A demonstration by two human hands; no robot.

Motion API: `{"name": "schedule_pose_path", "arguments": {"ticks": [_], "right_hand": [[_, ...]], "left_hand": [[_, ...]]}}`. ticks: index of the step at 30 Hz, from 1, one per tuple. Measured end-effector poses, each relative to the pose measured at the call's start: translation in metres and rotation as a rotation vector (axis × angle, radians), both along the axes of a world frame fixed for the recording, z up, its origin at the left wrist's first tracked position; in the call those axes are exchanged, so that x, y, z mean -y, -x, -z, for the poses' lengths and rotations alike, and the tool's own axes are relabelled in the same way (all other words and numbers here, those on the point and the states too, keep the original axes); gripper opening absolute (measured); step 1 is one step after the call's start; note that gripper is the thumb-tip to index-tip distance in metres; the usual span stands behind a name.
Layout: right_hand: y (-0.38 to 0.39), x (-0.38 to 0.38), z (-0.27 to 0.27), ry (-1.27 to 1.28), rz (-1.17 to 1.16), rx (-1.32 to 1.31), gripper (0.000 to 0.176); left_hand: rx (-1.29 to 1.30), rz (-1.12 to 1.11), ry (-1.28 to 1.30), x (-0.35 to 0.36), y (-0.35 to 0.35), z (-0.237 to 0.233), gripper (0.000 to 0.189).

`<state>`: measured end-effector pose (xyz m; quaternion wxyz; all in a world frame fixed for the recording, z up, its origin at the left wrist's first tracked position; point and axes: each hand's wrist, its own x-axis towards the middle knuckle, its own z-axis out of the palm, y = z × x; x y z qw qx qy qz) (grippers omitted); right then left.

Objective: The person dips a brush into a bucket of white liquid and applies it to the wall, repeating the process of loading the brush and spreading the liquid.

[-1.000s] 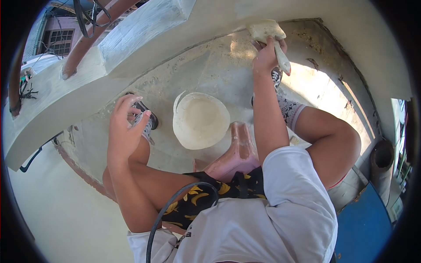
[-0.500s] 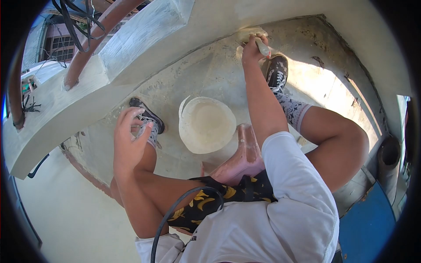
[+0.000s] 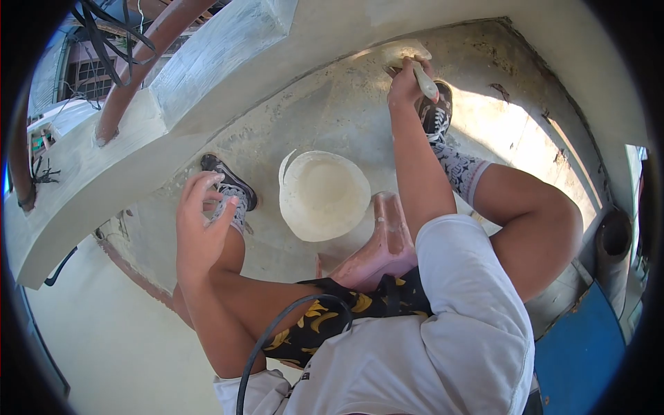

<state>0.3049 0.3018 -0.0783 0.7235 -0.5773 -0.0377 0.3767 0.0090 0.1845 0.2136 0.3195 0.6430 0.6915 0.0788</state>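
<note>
My right hand (image 3: 404, 88) is closed round the pale handle of a paintbrush (image 3: 426, 84) at the foot of the low wall. The brush's wide head is partly hidden by my fingers and lies against a wet-looking pale patch there. Loosely curled with its fingers apart, my left hand (image 3: 200, 225) hovers over my left shin and holds nothing. Between my feet stands a round white bucket (image 3: 286, 200) with a pale, creamy liquid (image 3: 325, 194) inside.
I sit on a pink stool (image 3: 377, 259). The curved wall (image 3: 228, 114) runs ahead, with reddish pipes (image 3: 138, 76) and black cables (image 3: 111, 34) at upper left. A blue panel (image 3: 581, 353) and an open pipe (image 3: 613, 238) are at right.
My right hand and the paintbrush have shifted slightly right, and the handle's angle has changed a little. My left hand stays nearly still.
</note>
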Motion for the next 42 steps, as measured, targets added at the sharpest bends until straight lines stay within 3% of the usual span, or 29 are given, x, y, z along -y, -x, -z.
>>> {"name": "schedule_pose_path", "arguments": {"ticks": [9, 16, 21, 33, 35, 38, 42], "right_hand": [[0.004, -0.033, 0.032, -0.045, 0.004, 0.174, 0.028], [-0.021, -0.004, -0.048, -0.201, 0.076, 0.034, 0.029], [-0.028, -0.004, 0.012, -0.053, 0.081, 0.068, 0.028], [-0.02, -0.039, 0.03, 0.0, 0.071, 0.099, 0.028], [-0.016, -0.046, 0.021, 0.004, 0.025, 0.224, 0.027], [-0.023, -0.032, 0.001, -0.161, 0.047, 0.056, 0.03], [-0.028, -0.008, 0.011, -0.115, 0.086, 0.063, 0.029]], "left_hand": [[-0.007, -0.005, 0.033, 0.002, 0.006, -0.001, 0.034], [0.016, 0.001, -0.022, 0.002, 0.008, 0.0, 0.036], [0.017, 0.029, -0.021, 0.004, 0.006, 0.003, 0.035], [-0.016, -0.018, 0.044, 0.0, 0.006, 0.008, 0.035], [-0.012, -0.006, 0.032, 0.001, 0.005, 0.009, 0.035], [-0.019, -0.001, 0.035, -0.001, 0.004, 0.009, 0.035], [-0.014, -0.005, 0.044, -0.002, 0.0, 0.008, 0.035]]}}
